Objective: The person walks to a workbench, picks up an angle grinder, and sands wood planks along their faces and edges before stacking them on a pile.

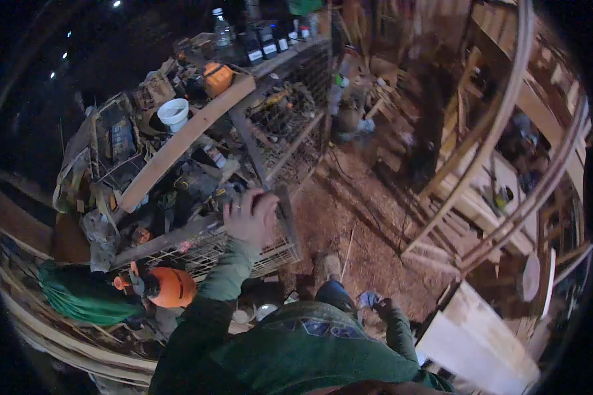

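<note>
My left hand [252, 218] reaches over the near corner of a cluttered wire-sided bench [178, 240], fingers apart and somewhat bent, with nothing seen in it. Tools and scraps lie on the bench just beyond the fingers. Low by my right side, my right hand [385, 307] is closed on a small bluish-white thing [369, 299], too small and dark to name. A long wooden board [184, 141] lies slantwise over the clutter. Near it are a white plastic tub [173, 114] and an orange-and-black object [217, 78].
Dark bottles [269, 46] line the bench's far end. Left of me are an orange sprayer bottle [171, 287] and a green sack [85, 296]. Sawdust covers the floor [349, 197]. Curved wooden frames [507, 118] stand right, with a pale panel [478, 339] leaning nearer.
</note>
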The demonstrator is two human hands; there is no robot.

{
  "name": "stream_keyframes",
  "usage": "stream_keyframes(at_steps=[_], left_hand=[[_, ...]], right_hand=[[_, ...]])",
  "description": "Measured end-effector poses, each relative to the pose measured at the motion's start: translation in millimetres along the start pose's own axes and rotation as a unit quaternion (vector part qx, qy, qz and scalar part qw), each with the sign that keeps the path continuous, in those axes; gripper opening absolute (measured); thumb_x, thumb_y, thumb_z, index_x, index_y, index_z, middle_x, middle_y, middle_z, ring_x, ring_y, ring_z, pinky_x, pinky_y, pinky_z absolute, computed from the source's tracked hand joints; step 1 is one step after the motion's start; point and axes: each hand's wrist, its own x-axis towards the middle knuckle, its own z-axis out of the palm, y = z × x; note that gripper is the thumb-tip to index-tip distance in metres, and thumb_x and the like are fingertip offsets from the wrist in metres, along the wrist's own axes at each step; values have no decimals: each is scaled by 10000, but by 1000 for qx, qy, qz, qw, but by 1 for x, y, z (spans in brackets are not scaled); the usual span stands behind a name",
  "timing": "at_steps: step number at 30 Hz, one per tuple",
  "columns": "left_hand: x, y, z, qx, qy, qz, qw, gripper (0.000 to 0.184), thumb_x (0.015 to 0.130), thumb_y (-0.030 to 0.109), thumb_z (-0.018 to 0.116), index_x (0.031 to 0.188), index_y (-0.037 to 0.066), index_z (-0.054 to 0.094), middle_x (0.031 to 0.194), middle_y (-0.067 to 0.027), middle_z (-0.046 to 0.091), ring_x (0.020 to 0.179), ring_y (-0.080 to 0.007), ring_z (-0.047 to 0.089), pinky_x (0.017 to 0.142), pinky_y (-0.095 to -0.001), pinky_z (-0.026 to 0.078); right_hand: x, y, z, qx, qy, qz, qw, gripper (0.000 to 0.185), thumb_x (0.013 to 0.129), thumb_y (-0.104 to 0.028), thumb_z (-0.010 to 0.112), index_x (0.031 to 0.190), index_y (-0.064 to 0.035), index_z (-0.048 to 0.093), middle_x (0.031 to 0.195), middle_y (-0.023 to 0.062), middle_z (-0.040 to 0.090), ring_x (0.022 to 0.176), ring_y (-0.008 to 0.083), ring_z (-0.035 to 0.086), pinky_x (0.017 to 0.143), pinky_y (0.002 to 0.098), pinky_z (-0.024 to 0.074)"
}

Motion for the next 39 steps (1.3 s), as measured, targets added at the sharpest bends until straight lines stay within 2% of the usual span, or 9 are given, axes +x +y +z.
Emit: stream_keyframes(at_steps=[5,8,10,12,14,19,30,33,39], left_hand=[[28,-9,51,33,31,-104,994,323,835,307,755,1156,290,721,1129,7,648,977,-224,616,864,-421,408],[51,-35,71,41,41,-113,992,264,843,326,760,1099,264,745,1103,-7,656,929,-243,624,818,-430,421],[65,-52,82,39,36,-131,990,303,805,293,778,1106,283,751,1068,15,657,893,-237,618,794,-439,427],[82,-69,89,85,30,-145,985,359,781,234,761,1135,291,746,1100,14,646,877,-226,602,790,-433,427],[88,-83,104,114,23,-168,979,403,761,192,743,1149,300,742,1106,-3,632,861,-249,564,786,-451,427],[104,-115,138,173,22,-216,961,380,754,165,737,1109,300,740,1080,-26,621,871,-291,550,796,-487,429],[120,-165,175,167,93,-197,962,349,726,98,817,1029,263,765,1054,12,625,1019,-285,587,864,-514,415],[117,-166,169,163,42,-170,971,384,812,144,783,1191,155,723,1125,-119,666,1082,-386,604,884,-569,440],[61,-145,198,73,-12,-363,929,324,810,216,749,1127,150,739,1176,-108,671,1148,-345,598,937,-533,455]], right_hand=[[40,-60,-180,141,42,12,989,320,893,-339,773,898,-20,739,904,165,746,823,249,722,665,412,549],[143,-79,-235,135,-157,66,976,291,879,-251,809,905,21,711,813,165,726,642,277,694,536,417,541],[212,-60,-259,12,-153,-213,965,284,901,-245,787,928,25,705,794,160,721,639,271,692,529,416,538],[275,-60,-293,33,-179,-236,954,309,934,-299,725,913,8,709,752,144,712,621,256,682,548,418,543],[292,-110,-343,187,-234,11,954,415,978,-415,624,860,-30,724,687,115,700,587,232,664,594,423,557],[367,-181,-423,112,-206,-50,971,397,979,-390,641,870,-16,717,662,91,680,576,218,656,545,414,538],[470,-234,-395,341,-303,50,888,357,981,-339,655,879,0,706,634,59,649,550,212,637,478,414,503],[445,-276,-427,265,-292,125,911,337,968,-329,676,869,-9,707,683,87,681,550,202,631,465,412,493],[508,-370,-464,107,-292,37,950,339,956,-335,683,893,-3,711,709,94,691,565,202,637,485,407,504]])
